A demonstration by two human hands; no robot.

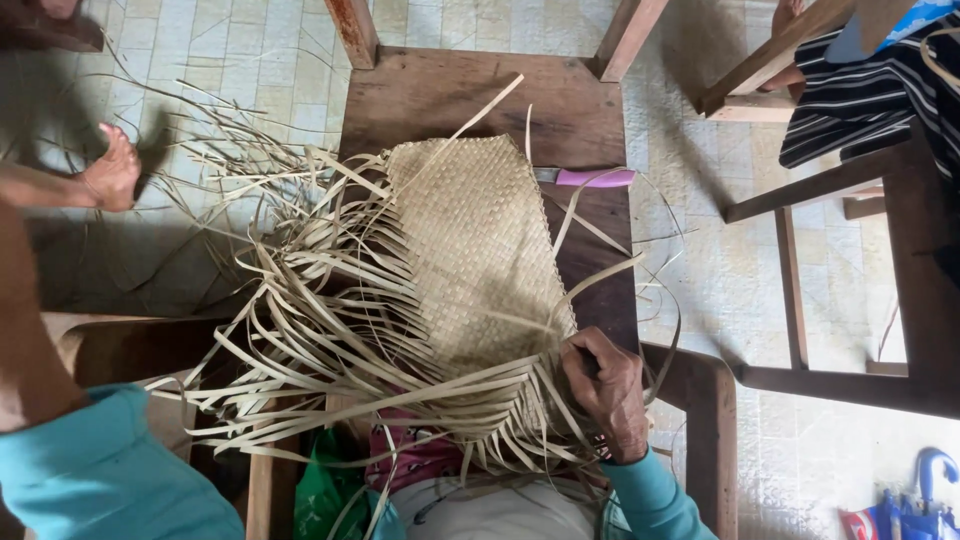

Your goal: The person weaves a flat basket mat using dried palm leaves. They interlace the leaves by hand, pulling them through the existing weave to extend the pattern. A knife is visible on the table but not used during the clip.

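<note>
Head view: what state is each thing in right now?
Woven mat: partly woven, loose strips trailing off its left and near edges.
Knife: lying flat on the wooden stool, untouched.
Right hand: closed on the mat's near edge.
Left hand: out of view; only a teal sleeve shows.

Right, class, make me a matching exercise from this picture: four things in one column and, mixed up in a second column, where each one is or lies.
Things
1. woven mat
2. pink-handled knife
3. right hand
4. umbrella

Places
A. on the tiled floor, bottom right corner
B. on the wooden table, just beyond the mat's far right edge
C. spread across the middle of the table
D. at the mat's near right corner, among the loose strips

Pairs: 1-C, 2-B, 3-D, 4-A
</note>
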